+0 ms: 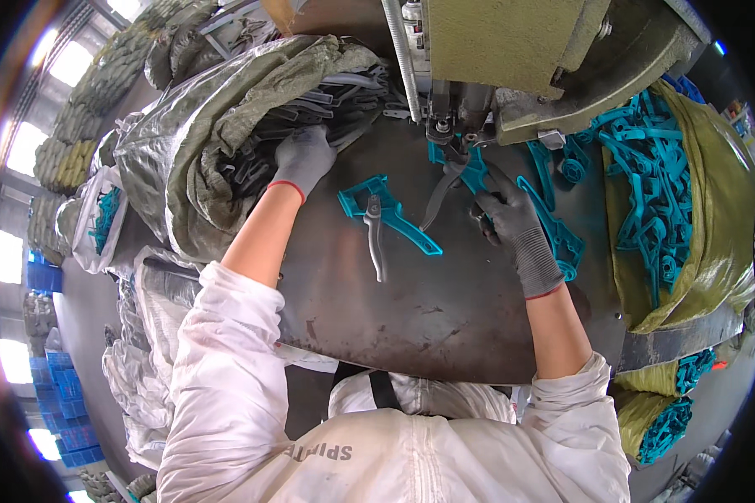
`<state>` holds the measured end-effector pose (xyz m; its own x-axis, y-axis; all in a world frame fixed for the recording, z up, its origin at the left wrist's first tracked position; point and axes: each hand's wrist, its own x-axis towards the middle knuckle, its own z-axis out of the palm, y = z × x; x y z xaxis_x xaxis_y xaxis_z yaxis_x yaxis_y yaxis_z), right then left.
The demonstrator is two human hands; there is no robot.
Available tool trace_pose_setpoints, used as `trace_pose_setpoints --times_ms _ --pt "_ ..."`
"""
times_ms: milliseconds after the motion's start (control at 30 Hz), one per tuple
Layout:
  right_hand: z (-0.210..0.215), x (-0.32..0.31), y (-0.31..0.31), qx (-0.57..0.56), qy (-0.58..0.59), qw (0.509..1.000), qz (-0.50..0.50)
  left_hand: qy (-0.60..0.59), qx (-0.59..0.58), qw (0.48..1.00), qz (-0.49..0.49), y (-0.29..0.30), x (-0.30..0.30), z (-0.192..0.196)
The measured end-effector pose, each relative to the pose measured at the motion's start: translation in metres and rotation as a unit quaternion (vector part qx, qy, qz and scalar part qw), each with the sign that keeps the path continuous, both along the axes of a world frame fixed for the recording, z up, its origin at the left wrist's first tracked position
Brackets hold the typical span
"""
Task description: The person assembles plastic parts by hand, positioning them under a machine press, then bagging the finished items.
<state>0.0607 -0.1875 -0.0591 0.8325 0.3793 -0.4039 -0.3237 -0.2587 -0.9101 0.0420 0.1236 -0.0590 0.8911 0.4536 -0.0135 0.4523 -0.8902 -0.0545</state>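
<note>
My left hand (304, 159), in a grey glove, reaches into the mouth of a big woven sack (172, 159) at the left. It is among grey lever-shaped parts (331, 96), and its fingertips are hidden there. In its grey glove, my right hand (512, 220) is closed on the lower end of a teal plastic handle (474, 170). That handle lies beneath the machine's press head (441, 126), with a dark grey lever (443, 194) across it. Between my hands, a second teal handle (407, 225) rests on the metal table, a light grey lever (374, 239) joined to it.
Loose teal handles (558, 226) lie right of my right hand. An olive sack (713, 193) full of teal parts (646, 184) stands at the table's right. The machine's heavy body (512, 50) overhangs the far side. The table's front edge (411, 379) curves close to my body.
</note>
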Motion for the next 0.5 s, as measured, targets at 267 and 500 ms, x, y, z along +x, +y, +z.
trace_pose_setpoints --times_ms 267,500 --pt "0.02 -0.013 -0.001 0.03 -0.04 0.998 0.024 -0.162 -0.611 0.774 0.025 -0.012 -0.032 0.032" --pt "0.013 -0.015 -0.006 0.012 0.006 1.0 0.013 -0.07 -0.692 0.718 -0.029 -0.067 -0.049 0.064"
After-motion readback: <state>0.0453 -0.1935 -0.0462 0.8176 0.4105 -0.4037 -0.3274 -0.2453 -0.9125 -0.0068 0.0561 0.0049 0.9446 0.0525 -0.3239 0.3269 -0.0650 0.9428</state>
